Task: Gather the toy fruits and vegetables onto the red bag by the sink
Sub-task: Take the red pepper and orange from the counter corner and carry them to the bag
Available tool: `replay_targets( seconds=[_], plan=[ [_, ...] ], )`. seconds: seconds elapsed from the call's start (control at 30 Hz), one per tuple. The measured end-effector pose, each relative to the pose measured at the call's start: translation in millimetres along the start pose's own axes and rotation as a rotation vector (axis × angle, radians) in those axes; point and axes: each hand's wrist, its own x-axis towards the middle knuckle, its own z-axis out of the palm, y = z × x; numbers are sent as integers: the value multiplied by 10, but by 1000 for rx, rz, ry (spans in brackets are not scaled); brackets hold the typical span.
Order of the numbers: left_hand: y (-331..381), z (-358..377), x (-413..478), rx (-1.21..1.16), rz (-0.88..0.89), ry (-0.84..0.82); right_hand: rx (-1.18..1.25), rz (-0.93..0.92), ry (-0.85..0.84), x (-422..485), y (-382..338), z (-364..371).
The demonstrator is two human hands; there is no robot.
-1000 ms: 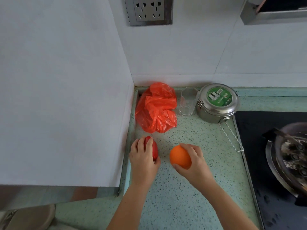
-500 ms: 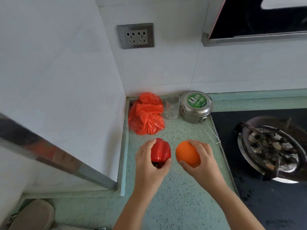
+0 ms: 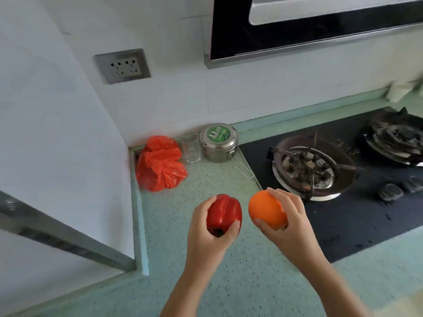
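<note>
My left hand (image 3: 207, 236) grips a red toy bell pepper (image 3: 224, 212), held above the green speckled counter (image 3: 206, 282). My right hand (image 3: 290, 223) grips an orange toy fruit (image 3: 265, 208) beside it, a small gap between the two toys. A crumpled red plastic bag (image 3: 160, 164) lies in the back corner of the counter against the wall, some way beyond both hands. No sink shows in this view.
A clear glass (image 3: 191, 147) and a steel lidded tin (image 3: 218, 143) with a green label stand right of the bag. A black gas hob (image 3: 343, 213) with two burners fills the right. A white wall panel (image 3: 57, 145) bounds the left; a range hood (image 3: 309, 24) hangs above.
Both hands have lifted the pepper and the orange fruit off the counter and drawn them toward me. My view has tilted up and right, bringing the hob and hood into sight.
</note>
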Motion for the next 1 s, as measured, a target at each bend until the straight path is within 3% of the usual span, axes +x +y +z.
replay_targets(
  seconds=[0.57,1.0],
  plan=[
    [503,1128,-343,-48,97,-419,-44,191,416,-947,475,-1049],
    [1449,3187,-1186,-84,267,-700,-65,265,786,-1912,1520,-2867]
  ],
)
